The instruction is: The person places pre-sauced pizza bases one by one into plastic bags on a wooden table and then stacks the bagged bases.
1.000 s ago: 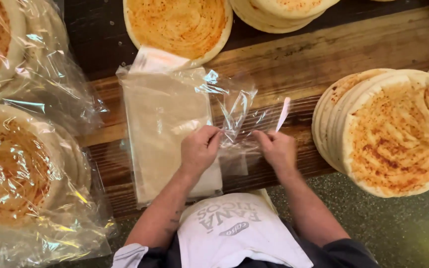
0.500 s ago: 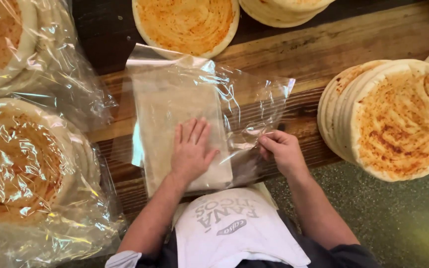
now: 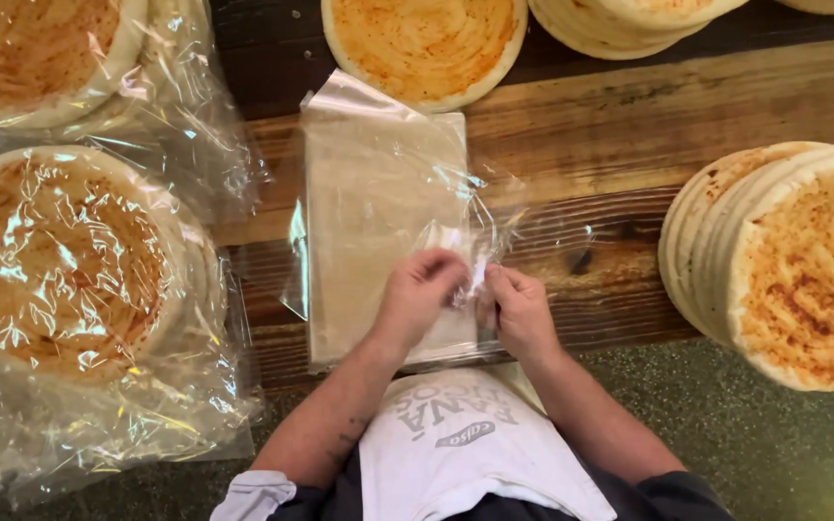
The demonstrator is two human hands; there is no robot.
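Both the left hand (image 3: 419, 289) and right hand (image 3: 518, 309) pinch one clear plastic bag (image 3: 480, 246) atop the bag stack (image 3: 378, 212) on the wooden tabletop (image 3: 649, 125).

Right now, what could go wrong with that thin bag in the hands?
The clear bag is pinched between the left hand and right hand; the film looks thin, so a hard tug might tear it. It lies on a stack of bags, so a second one might lift with it. The flatbread pile at the right juts past the wooden table edge; a nudge might tip it.
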